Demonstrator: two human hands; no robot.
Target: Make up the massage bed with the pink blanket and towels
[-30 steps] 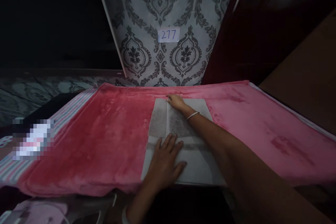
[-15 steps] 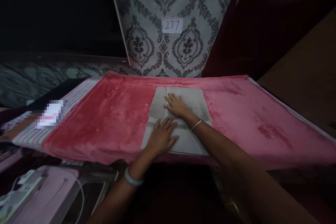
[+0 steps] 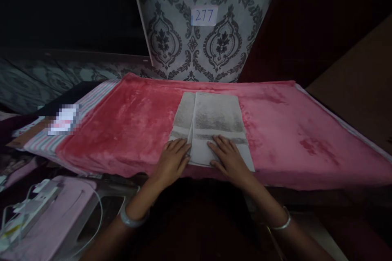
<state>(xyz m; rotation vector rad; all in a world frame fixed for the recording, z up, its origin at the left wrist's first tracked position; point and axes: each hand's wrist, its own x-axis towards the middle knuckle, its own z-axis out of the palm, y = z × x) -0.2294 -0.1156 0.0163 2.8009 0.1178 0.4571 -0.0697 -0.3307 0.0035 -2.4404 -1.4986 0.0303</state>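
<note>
Cloth (image 3: 218, 110) lies folded beneath the left fingers (image 3: 179, 145) and right fingers (image 3: 224, 143).

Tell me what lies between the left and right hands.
The head view shows grey cloth between the left hand and right hand, plus a sliver of pink blanket at the cloth's near edge.

left hand (image 3: 172, 160) and right hand (image 3: 229, 159) flat, palm down

a paper (image 3: 204, 15) marked 277 on patterned wallpaper (image 3: 192, 44); a power strip (image 3: 32, 211) atop a pink surface (image 3: 72, 189).
</note>
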